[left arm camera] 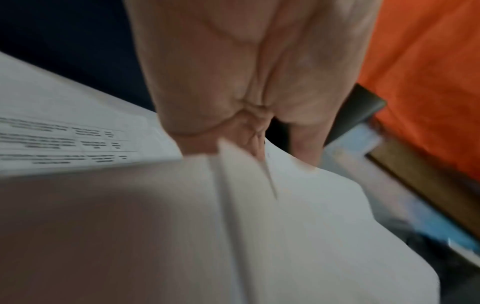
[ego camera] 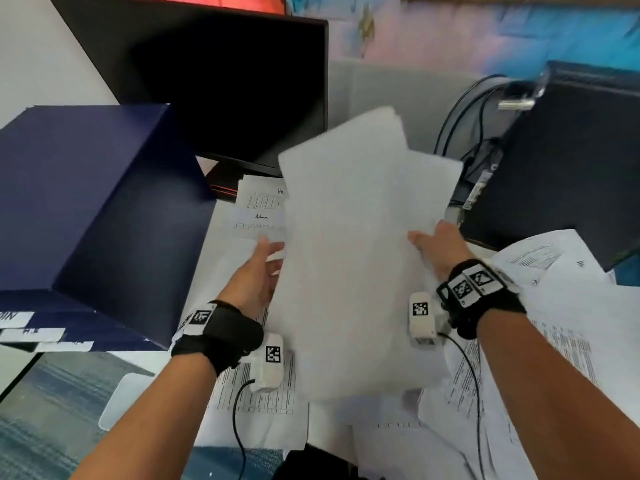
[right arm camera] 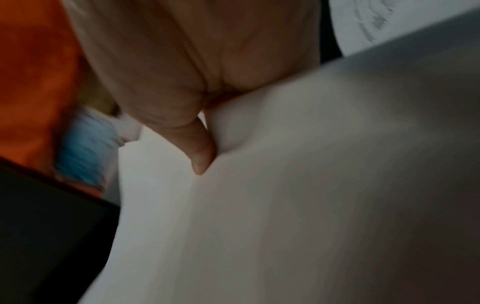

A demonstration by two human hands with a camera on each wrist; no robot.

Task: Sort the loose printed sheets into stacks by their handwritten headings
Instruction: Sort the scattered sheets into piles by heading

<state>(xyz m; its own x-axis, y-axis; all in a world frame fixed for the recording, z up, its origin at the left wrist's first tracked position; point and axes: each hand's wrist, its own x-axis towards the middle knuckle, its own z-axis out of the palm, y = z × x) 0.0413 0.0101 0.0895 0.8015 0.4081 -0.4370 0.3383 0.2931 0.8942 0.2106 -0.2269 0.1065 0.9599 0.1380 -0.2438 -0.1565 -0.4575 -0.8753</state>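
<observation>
A bundle of white sheets (ego camera: 346,271) hangs in the air above the desk, blurred by motion, with its print unreadable. My left hand (ego camera: 273,252) holds its left edge, and in the left wrist view the paper edge (left arm camera: 233,164) runs in between thumb and fingers (left arm camera: 249,127). My right hand (ego camera: 424,239) pinches the right edge, thumb (right arm camera: 201,156) pressed on the sheet face (right arm camera: 285,185). On the desk behind lie a sheet headed "Hr" (ego camera: 263,197) and a sheet headed "Admin" (ego camera: 256,221).
A dark blue box (ego camera: 86,202) fills the left side. A black monitor (ego camera: 225,81) stands at the back and a black computer case (ego camera: 571,168) with cables (ego camera: 464,109) at the right. Loose printed sheets (ego camera: 571,306) cover the desk at right and under my left wrist (ego camera: 256,393).
</observation>
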